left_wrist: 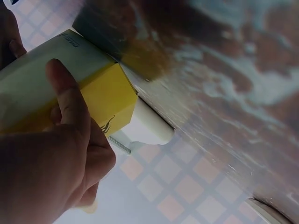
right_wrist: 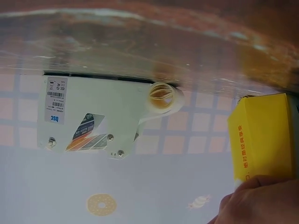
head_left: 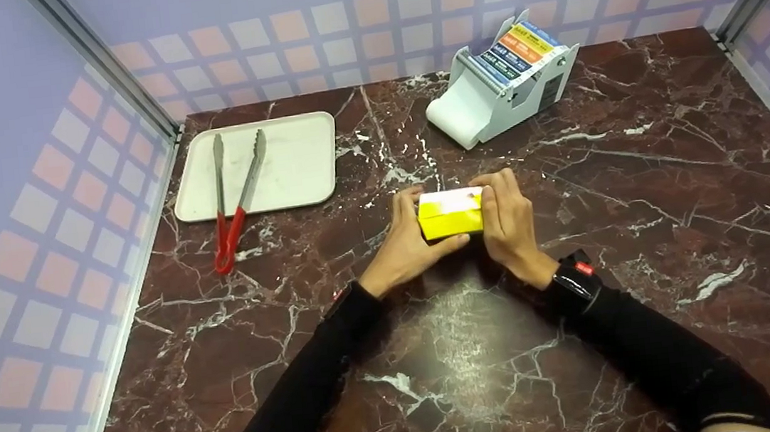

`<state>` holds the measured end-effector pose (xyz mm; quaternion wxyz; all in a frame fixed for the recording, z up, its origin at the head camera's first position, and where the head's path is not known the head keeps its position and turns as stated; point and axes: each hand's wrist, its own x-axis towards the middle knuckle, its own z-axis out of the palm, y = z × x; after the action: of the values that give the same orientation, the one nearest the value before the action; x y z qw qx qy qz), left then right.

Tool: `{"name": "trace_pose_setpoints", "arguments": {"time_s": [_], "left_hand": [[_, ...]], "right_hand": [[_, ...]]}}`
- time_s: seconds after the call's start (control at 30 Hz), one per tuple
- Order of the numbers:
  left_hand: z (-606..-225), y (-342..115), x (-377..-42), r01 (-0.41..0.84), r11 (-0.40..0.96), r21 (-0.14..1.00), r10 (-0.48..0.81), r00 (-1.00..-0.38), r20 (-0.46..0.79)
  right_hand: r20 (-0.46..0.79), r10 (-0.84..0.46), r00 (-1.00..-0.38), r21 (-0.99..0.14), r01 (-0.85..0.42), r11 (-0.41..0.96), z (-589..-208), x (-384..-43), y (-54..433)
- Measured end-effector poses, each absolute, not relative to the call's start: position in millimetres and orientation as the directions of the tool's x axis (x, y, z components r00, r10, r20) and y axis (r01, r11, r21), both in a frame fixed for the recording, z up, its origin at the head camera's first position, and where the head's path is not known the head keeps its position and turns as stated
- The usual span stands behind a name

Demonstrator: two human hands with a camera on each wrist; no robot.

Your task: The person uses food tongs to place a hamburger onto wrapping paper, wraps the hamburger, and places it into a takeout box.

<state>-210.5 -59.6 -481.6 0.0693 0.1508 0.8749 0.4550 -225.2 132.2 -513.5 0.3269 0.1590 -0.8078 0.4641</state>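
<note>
A small yellow box (head_left: 452, 223) with a pale upper face is held between both hands above the near middle of the marble table. The left hand (head_left: 408, 248) grips its left end. In the left wrist view the thumb lies along the grey-looking face of the box (left_wrist: 107, 93), while the fingers pass underneath in that picture. From the other end the right hand (head_left: 509, 224) holds the box, thumb on the near side and fingers towards the far side. Printed red characters show on the yellow side of the box (right_wrist: 261, 137) in the right wrist view.
Behind the hands, to the right, stands a white dispenser-like device (head_left: 470, 107) with coloured printed panels. At the back left lies a white tray (head_left: 304, 160). Metal tongs (head_left: 249, 180) rest across it, their red handles over its near edge. Tiled-pattern panels wall the table.
</note>
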Motion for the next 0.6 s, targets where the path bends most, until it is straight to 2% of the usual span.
{"name": "trace_pose_setpoints", "arguments": {"time_s": [0.33, 0.47, 0.6], "left_hand": [[-484, -62, -213, 0.252, 0.551, 0.796, 0.358, -0.933, 0.048], [-484, -64, -215, 0.254, 0.555, 0.792, 0.357, -0.933, 0.049], [-483, -64, -216, 0.230, 0.538, 0.811, 0.355, -0.934, 0.030]], "right_hand": [[0.661, 0.060, -0.748, -0.683, -0.567, 0.461, -515, -228, 134], [0.583, 0.083, -0.808, -0.768, -0.515, 0.381, -514, -227, 138], [0.452, 0.085, -0.888, -0.838, -0.390, 0.381, -511, -225, 144]]}}
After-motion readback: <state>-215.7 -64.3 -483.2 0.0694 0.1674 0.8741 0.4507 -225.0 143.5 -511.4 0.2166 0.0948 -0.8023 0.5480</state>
